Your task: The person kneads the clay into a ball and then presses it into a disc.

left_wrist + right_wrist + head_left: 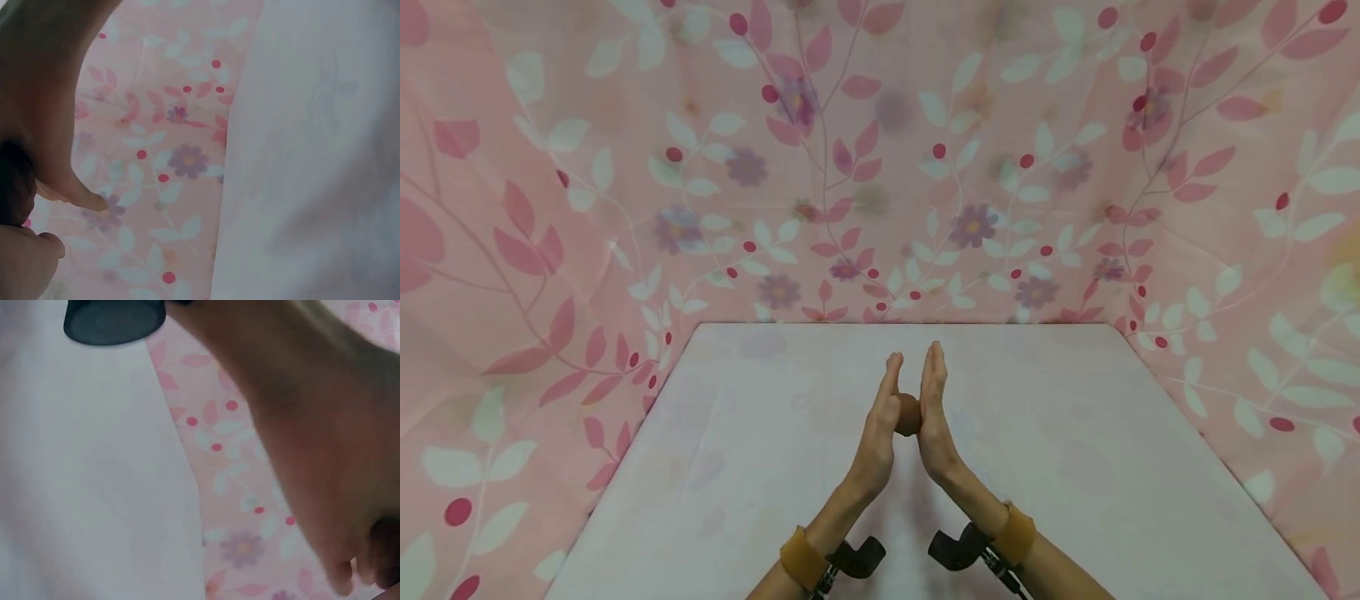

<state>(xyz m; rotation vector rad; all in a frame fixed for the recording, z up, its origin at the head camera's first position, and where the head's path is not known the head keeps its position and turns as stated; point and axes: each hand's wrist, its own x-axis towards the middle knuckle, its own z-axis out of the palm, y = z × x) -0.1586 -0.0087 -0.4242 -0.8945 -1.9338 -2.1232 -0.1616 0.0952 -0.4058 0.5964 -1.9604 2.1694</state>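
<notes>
A brown ball [908, 415], perhaps of clay or dough, is held up between two facing palms above the table. My left hand [876, 437] presses it from the left, and my right hand [936, 429] presses from the right. Fingers on both hands are straight and point up and away. In the left wrist view the ball [15, 187] is a dark round shape beside the left palm. At the lower right of the right wrist view, the same ball [385, 550] is mostly cut off by the frame.
The table [737, 433] has a whitish cover. Pink floral cloth [880, 167] hangs behind it and along both sides. Each forearm wears a mustard-coloured wristband [803, 558] with a black camera mount [955, 550] attached.
</notes>
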